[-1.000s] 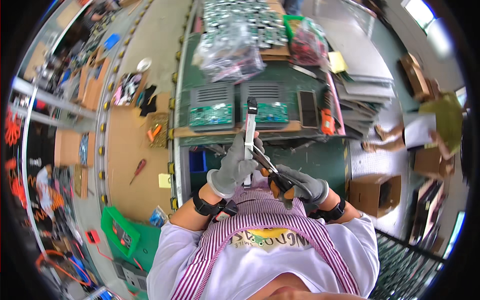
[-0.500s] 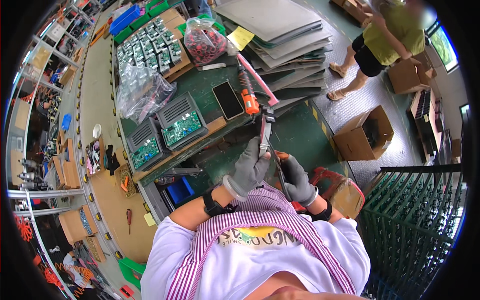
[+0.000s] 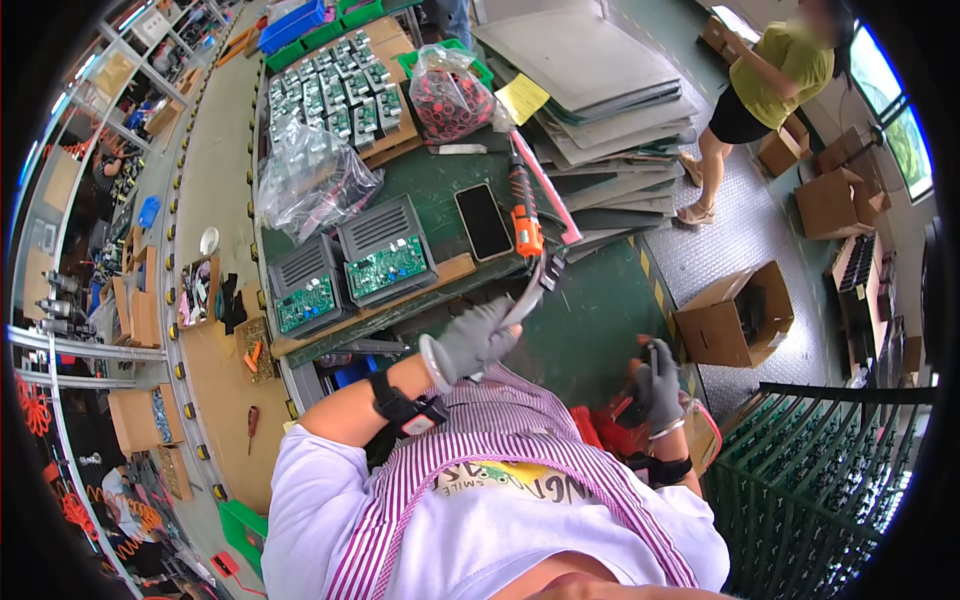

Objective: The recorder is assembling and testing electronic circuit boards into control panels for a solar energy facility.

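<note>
My left hand [image 3: 474, 340], in a grey glove with bare fingertips, is closed round a narrow grey strap [image 3: 527, 296]. The strap rises from the fist towards the bench, ending in a black clip-like piece [image 3: 552, 270] just below an orange-and-black electric screwdriver [image 3: 526, 228]. Off to the right, my right hand [image 3: 657, 388], gloved alike, has its fingers bent around something dark I cannot make out. A black phone [image 3: 484, 222] lies on the green bench [image 3: 420, 180]. Left of it sit two grey housings [image 3: 388, 250] [image 3: 303, 288] with green circuit boards.
Small boards [image 3: 335, 90] stand in rows behind a clear plastic bag [image 3: 310, 180]. A bag of red-black rings [image 3: 450, 95] sits beside stacked grey sheets [image 3: 600, 70]. Right are an open carton [image 3: 735, 315], a green rack [image 3: 820, 480] and another person [image 3: 775, 85]. A conveyor line [image 3: 215, 350] runs left.
My hands have parted: the left keeps the strap and moves slightly left, while the right has left it and swung right. The other person has shifted posture, and the view has turned slightly.
</note>
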{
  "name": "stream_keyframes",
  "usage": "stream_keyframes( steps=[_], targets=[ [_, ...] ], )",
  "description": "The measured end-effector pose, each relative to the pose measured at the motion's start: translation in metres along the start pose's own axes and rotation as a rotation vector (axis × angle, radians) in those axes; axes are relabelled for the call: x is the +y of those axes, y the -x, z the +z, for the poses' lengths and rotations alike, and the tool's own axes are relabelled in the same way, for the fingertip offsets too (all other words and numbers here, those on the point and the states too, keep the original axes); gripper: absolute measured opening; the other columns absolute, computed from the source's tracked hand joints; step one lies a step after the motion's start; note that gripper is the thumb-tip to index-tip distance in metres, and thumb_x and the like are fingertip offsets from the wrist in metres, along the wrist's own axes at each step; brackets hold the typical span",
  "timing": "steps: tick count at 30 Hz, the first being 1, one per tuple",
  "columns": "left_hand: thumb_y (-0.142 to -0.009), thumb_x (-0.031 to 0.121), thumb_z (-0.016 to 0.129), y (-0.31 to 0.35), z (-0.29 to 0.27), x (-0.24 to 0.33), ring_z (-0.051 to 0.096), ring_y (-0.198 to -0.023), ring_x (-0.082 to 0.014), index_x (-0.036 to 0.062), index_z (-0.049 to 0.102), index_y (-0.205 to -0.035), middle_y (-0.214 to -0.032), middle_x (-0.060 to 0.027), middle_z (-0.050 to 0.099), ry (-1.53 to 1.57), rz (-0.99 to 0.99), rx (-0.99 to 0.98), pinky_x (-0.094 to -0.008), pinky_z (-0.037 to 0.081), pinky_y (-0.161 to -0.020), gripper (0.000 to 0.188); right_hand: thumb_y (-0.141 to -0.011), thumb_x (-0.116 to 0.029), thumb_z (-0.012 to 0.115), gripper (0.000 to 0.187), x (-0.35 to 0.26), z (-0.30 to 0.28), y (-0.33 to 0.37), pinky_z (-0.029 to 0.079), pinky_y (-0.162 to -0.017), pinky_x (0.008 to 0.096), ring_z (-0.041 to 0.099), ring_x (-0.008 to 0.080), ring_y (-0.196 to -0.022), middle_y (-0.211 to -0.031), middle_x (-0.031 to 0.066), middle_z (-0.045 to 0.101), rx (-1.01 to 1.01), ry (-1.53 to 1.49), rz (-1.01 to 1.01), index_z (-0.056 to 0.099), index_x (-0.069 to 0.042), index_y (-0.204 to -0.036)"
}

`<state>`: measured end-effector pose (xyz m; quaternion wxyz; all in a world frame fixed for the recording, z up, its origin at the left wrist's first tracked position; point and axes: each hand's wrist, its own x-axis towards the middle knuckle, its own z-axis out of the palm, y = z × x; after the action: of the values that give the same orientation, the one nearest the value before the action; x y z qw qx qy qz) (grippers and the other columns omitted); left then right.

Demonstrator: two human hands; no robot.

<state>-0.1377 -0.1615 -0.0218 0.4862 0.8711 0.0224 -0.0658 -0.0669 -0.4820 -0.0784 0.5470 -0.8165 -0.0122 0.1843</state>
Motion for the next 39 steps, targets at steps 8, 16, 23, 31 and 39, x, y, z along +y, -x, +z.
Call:
stream_keyframes(
  steps=[8, 16, 23, 31, 39],
  targets=[
    [-0.084, 0.018, 0.053, -0.031, -0.182, -0.051, 0.057, -0.092, -0.0383, 0.0036, 0.049, -0.117, -0.104, -0.0199, 0.058, -0.575, 0.411, 0.549, -0.0392, 0.047, -0.076, 0.037, -0.086, -0.04, 0.047, 0.04, -0.132, 0.181, -0.139, 0.047, -0.07, 0.0429, 0.061, 0.0375, -0.083, -0.089, 0.0203, 0.063, -0.287, 0.605, -0.327, 0.051, -0.013, -0.115],
    [-0.085, 0.025, 0.047, -0.096, -0.27, -0.152, 0.059, -0.09, -0.0345, 0.0053, 0.05, -0.113, -0.108, -0.0214, 0.056, -0.941, 0.033, 0.015, -0.0399, 0.047, -0.075, 0.034, -0.078, -0.036, 0.055, 0.049, -0.186, 0.342, -0.267, 0.046, -0.085, 0.0393, 0.057, 0.0357, -0.101, -0.109, 0.02, 0.059, -0.196, 0.604, 0.049, 0.05, -0.004, -0.113],
    [-0.085, 0.017, 0.046, -0.178, -0.244, -0.234, 0.06, -0.081, -0.0335, 0.0054, 0.049, -0.106, -0.094, -0.0157, 0.058, -0.981, -0.016, -0.091, -0.0406, 0.049, -0.069, 0.025, -0.073, -0.027, 0.06, 0.088, -0.161, 0.352, -0.304, 0.045, -0.088, 0.0341, 0.055, 0.031, -0.108, -0.118, 0.0248, 0.052, -0.009, 0.385, 0.259, 0.012, 0.006, -0.138],
    [-0.085, 0.011, 0.04, -0.197, -0.235, -0.271, 0.063, -0.081, -0.0302, 0.0083, 0.055, -0.103, -0.092, -0.0158, 0.062, -1.051, 0.016, -0.158, -0.0402, 0.05, -0.064, 0.024, -0.08, -0.014, 0.053, 0.029, -0.169, 0.358, -0.335, 0.049, -0.079, 0.0442, 0.06, 0.036, -0.093, -0.099, 0.0221, 0.062, -0.148, 0.938, 0.005, 0.058, -0.003, -0.106],
    [-0.082, 0.018, 0.054, -0.188, -0.241, -0.245, 0.058, -0.095, -0.0332, 0.0092, 0.056, -0.108, -0.101, -0.0161, 0.061, -0.593, -0.196, 0.128, -0.0396, 0.046, -0.081, 0.028, -0.078, -0.038, 0.06, 0.039, -0.178, 0.383, -0.318, 0.049, -0.079, 0.0429, 0.058, 0.0328, -0.098, -0.111, 0.0122, 0.056, -0.535, 1.114, -0.46, 0.057, -0.016, -0.11]
  ],
)
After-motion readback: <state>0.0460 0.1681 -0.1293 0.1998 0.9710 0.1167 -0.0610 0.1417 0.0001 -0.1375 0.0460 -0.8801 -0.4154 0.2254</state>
